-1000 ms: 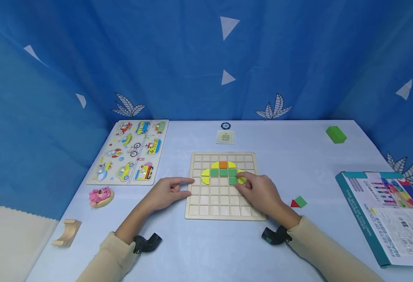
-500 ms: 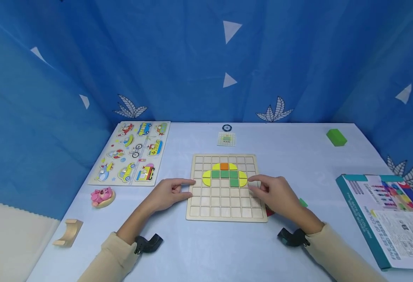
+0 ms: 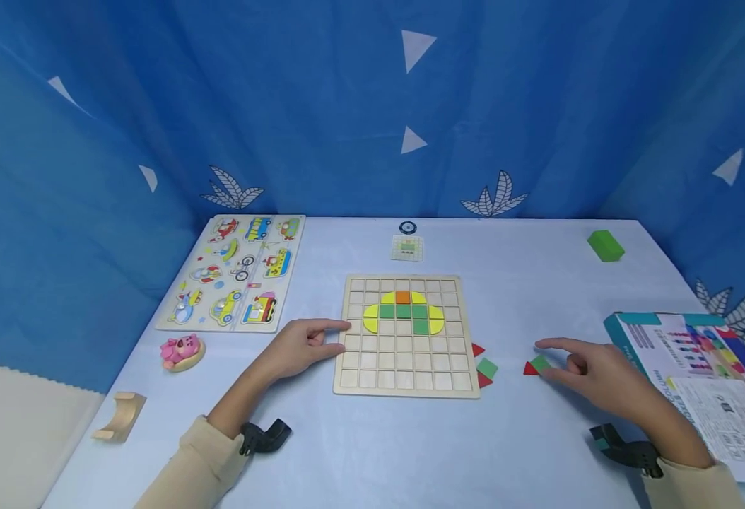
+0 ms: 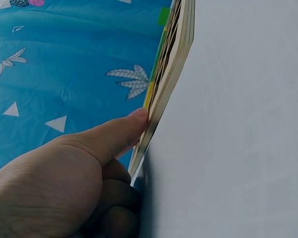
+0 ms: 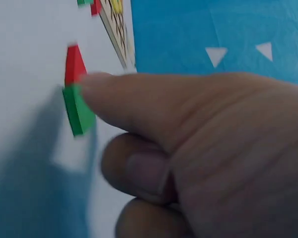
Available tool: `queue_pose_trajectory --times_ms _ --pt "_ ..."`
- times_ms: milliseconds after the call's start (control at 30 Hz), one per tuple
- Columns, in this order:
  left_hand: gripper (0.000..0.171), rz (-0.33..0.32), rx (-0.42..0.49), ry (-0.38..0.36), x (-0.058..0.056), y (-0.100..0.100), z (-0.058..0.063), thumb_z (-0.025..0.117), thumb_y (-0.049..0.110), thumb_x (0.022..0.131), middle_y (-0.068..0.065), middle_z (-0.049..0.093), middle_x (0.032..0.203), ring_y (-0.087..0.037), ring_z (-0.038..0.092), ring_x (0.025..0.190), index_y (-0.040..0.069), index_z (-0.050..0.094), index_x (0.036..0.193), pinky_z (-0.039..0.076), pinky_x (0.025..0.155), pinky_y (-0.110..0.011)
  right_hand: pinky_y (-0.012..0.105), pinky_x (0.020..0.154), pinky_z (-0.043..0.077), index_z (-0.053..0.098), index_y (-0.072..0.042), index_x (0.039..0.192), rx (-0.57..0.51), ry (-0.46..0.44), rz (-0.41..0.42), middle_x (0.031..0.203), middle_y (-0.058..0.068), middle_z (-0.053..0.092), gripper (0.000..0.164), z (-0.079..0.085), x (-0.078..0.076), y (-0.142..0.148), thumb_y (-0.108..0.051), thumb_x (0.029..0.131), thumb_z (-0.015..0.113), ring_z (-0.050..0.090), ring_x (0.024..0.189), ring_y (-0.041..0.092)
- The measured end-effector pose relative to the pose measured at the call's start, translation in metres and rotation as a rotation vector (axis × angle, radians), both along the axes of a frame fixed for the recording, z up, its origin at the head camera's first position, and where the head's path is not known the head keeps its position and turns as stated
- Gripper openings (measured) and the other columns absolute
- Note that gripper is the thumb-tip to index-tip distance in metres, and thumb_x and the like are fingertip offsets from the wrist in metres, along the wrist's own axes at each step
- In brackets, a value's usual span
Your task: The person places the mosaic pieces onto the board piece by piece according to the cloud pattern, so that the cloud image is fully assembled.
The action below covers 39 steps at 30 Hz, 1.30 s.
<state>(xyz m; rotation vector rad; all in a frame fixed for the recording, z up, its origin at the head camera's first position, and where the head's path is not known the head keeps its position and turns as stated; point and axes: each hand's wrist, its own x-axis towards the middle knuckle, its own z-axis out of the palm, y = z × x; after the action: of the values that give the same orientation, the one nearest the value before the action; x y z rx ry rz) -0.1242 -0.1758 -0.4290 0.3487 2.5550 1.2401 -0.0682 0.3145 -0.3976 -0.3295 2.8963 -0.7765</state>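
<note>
The wooden grid board lies mid-table. Yellow rounded tiles, several green square tiles and an orange square tile sit in its upper cells. My left hand touches the board's left edge with thumb and forefinger. In the left wrist view, a fingertip meets that edge. My right hand hovers over a loose green square and a red triangle, thumb and forefinger spread around the green piece; contact cannot be told. Another green square lies between two red triangles beside the board's right edge.
A vehicle puzzle board lies at the back left, above a pink figurine and a wooden arch block. Behind the grid is a small pattern card. A green block and a box are at the right.
My right hand has let go of the yellow tile on the board and moved right to the loose pieces, uncovering those beside the board. My left hand stays at the board's edge.
</note>
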Motion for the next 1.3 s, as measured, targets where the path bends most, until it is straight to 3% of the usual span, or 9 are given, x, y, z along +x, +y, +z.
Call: queue_pose_trajectory --times_ms 100,367,733,1100,1300 --pt "0.038 0.002 -0.003 0.004 0.000 0.000 0.000 0.080 0.033 0.091 0.006 0.037 0.055 -0.013 0.033 0.050 0.030 0.072 0.128 0.032 0.057 -0.028 0.025 0.046 0.031 0.068 -0.012 0.131 -0.002 -0.035 0.006 0.058 -0.009 0.044 0.045 -0.002 0.003 0.008 -0.021 0.089 0.081 0.040 0.051 0.008" --pt "0.039 -0.002 -0.005 0.006 -0.001 -0.003 -0.001 0.080 0.034 0.091 0.006 0.037 0.055 -0.012 0.033 0.050 0.031 0.071 0.129 0.031 0.055 -0.027 0.024 0.046 0.033 0.072 -0.015 0.125 -0.025 0.022 0.025 0.059 -0.010 0.044 0.037 -0.014 0.002 0.009 -0.022 0.090 0.081 0.043 0.051 0.008" --pt "0.039 -0.012 -0.001 0.025 -0.001 -0.003 -0.002 0.080 0.035 0.091 0.006 0.037 0.055 -0.012 0.032 0.050 0.030 0.072 0.128 0.030 0.056 -0.028 0.023 0.047 0.028 0.074 -0.014 0.114 0.033 0.292 0.007 0.061 -0.015 0.039 0.030 -0.019 0.000 -0.009 -0.019 0.087 0.084 0.037 0.052 0.002" --pt "0.040 0.009 0.001 0.009 0.000 -0.002 -0.002 0.081 0.034 0.089 0.004 0.038 0.056 -0.013 0.034 0.051 0.030 0.072 0.128 0.031 0.054 -0.029 0.024 0.048 0.031 0.077 -0.016 0.110 -0.030 0.138 0.086 0.055 -0.015 0.042 0.027 -0.013 -0.008 -0.079 -0.030 0.088 0.083 0.039 0.050 0.003" --pt "0.040 -0.003 0.001 0.004 0.000 -0.002 -0.001 0.080 0.035 0.090 0.005 0.039 0.056 -0.013 0.034 0.051 0.030 0.071 0.129 0.031 0.054 -0.028 0.024 0.049 0.031 0.077 -0.015 0.110 -0.054 0.158 0.130 0.054 -0.015 0.042 0.029 -0.011 -0.025 -0.126 -0.032 0.087 0.083 0.037 0.048 0.003"
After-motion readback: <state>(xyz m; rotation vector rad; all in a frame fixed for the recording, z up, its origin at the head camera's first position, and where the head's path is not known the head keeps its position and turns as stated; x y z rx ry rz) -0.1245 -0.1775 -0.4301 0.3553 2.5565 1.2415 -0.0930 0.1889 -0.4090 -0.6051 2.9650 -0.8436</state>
